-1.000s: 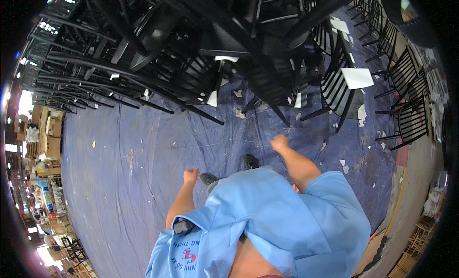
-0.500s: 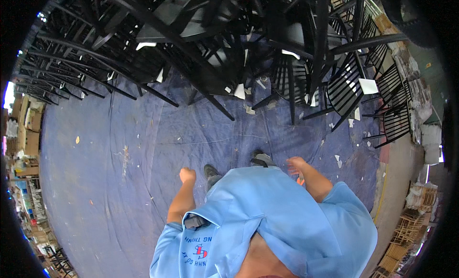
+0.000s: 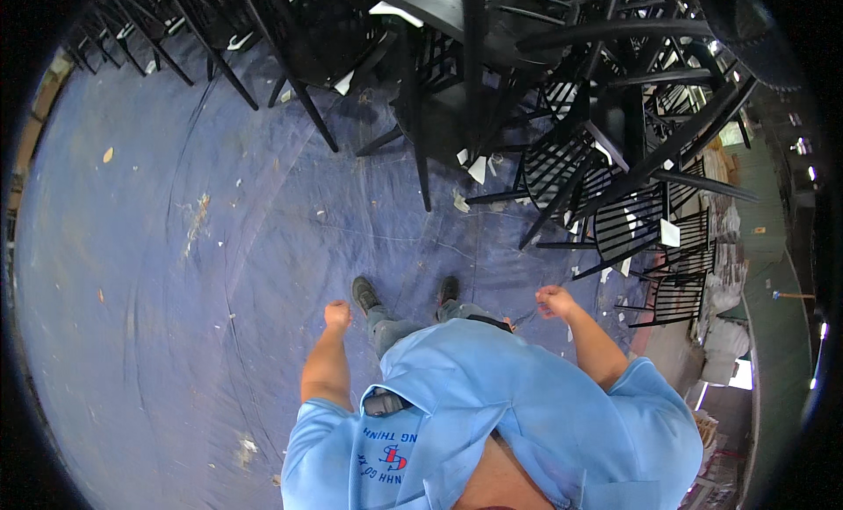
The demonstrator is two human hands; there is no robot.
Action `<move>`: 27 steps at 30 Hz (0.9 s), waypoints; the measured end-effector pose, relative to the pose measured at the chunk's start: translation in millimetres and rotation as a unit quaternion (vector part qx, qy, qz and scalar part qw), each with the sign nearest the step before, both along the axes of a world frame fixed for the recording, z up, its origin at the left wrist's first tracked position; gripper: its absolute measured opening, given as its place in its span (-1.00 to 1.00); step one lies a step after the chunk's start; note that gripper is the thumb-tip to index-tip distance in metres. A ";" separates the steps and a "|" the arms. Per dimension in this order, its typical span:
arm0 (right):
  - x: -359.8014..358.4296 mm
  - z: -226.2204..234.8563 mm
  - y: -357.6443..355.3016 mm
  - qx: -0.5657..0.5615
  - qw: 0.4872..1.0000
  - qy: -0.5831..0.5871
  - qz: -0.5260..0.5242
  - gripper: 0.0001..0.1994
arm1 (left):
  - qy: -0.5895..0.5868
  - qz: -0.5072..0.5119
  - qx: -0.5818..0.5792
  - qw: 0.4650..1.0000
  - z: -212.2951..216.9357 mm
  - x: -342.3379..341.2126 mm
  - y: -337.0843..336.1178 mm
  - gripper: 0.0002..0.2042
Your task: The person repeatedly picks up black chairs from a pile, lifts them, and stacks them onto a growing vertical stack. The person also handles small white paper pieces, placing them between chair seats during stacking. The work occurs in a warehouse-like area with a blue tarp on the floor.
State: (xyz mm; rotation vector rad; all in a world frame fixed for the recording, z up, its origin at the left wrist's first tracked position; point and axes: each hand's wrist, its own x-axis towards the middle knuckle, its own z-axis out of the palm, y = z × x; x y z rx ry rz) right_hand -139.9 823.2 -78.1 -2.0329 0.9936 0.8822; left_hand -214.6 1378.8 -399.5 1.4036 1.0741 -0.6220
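A wrinkled blue floor sheet (image 3: 158,290) carries black spindle-back chairs (image 3: 632,225), with white scraps (image 3: 477,169) scattered near their legs. A tan scrap (image 3: 108,154) lies toward the left; the person's dark shoes (image 3: 363,293) stand near the middle.

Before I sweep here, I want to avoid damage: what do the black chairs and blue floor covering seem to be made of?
The black chairs look like painted wood, smooth with a satin sheen and tapered parts; the opaque black could hide metal. The blue floor covering looks like plastic sheeting, dull and scuffed, judging by its creases and wrinkles.
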 end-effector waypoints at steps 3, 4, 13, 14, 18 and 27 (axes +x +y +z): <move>-6.5 0.5 7.2 -0.013 0.999 0.035 0.008 -0.67 | -0.011 0.006 -0.052 0.999 8.1 -4.1 -15.1 -0.80; -4.8 -0.2 11.0 -0.012 0.999 0.045 0.013 -0.67 | -0.001 0.011 -0.058 0.998 3.8 -9.5 -17.7 -0.82; -14.8 -6.6 24.4 0.041 0.999 -0.024 -0.009 -0.60 | 0.025 -0.103 -0.001 0.994 -24.2 -15.0 15.4 -0.86; -25.4 -10.8 19.0 0.043 0.999 -0.019 -0.019 -0.61 | 0.024 -0.109 0.015 0.994 -13.9 -7.5 19.6 -0.86; -79.3 -22.3 0.3 0.071 0.994 -0.028 -0.076 -0.65 | 0.024 -0.157 0.069 0.985 8.7 26.0 32.1 -0.84; -288.1 -73.9 -63.8 0.115 0.949 0.013 -0.294 -0.69 | -0.013 -0.336 0.139 0.931 39.1 86.8 -68.6 -0.80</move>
